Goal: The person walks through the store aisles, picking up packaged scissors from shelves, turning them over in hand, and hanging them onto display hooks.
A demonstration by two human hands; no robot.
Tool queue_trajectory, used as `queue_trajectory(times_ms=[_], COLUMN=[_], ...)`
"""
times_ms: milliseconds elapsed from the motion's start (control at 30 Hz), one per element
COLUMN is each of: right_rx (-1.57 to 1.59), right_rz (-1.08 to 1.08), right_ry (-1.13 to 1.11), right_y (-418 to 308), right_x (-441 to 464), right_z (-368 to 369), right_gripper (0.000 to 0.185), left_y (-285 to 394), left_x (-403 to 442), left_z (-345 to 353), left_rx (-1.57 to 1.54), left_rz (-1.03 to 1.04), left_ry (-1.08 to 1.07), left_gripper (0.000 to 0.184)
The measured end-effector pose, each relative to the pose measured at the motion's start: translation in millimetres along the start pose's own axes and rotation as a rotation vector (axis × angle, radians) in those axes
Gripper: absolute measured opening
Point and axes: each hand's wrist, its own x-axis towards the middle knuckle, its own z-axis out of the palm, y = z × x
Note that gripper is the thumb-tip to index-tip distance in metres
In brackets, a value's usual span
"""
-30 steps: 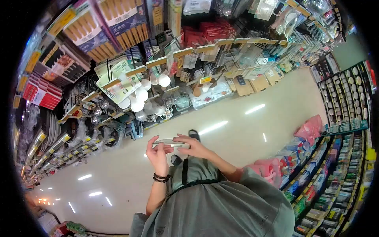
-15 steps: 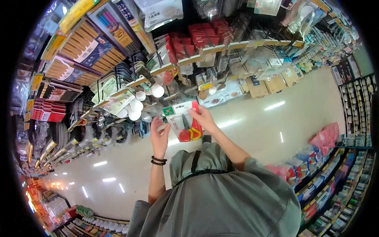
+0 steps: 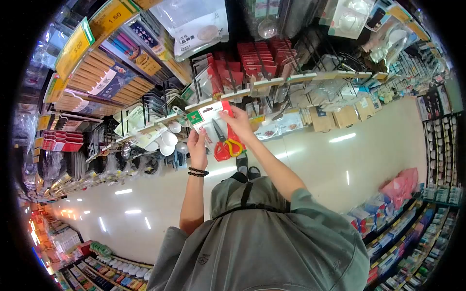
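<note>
A carded pack of scissors (image 3: pixel 221 138) is held up before the rack, its hanging slot at the top. Inside, the scissors have dark blades pointing up, with one red and one yellow handle loop. My right hand (image 3: pixel 238 124) grips the pack's upper right side, thumb across the front. At the left edge, my left hand (image 3: pixel 197 148) pinches the card, its fingertips partly hidden behind it. Dark beads circle my left wrist. Close behind the top of the pack run the hooks and price rail (image 3: pixel 204 103) of the rack.
Red carded packs (image 3: pixel 255 60) hang on hooks ahead. White spoons or ladles (image 3: pixel 167 141) hang to the left, below chopstick packs (image 3: pixel 104 72). Brown packets (image 3: pixel 340 116) hang at the right. Shelves of goods (image 3: pixel 412 242) stand behind on the right, across the tiled floor (image 3: pixel 310 165).
Both hands have carried the scissors pack forward and slightly left, up to the rack's rail. My left hand has closed in from beside the pack onto its left edge.
</note>
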Motion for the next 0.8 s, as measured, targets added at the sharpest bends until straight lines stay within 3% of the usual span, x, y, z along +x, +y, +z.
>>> queue_trajectory(times_ms=[400,500,800], right_rx=[-0.052,-0.065,-0.036], right_rz=[-0.066,0.080,-0.102], right_ry=[0.031,0.021,0.026], right_y=[-3.0,-4.9,-9.9], right_x=[31.0,37.6,44.8], right_z=[8.9,4.7,18.0], right_gripper=[0.010,0.014,0.021], left_y=[-8.3,-3.8,17.3], left_x=[36.8,48.2,47.8], left_z=[-3.8,-5.7,8.1], left_rx=[-0.080,-0.068,-0.079], left_rz=[0.057,0.055,0.058], left_ry=[0.052,0.071,0.162], left_gripper=[0.028,0.027,0.017])
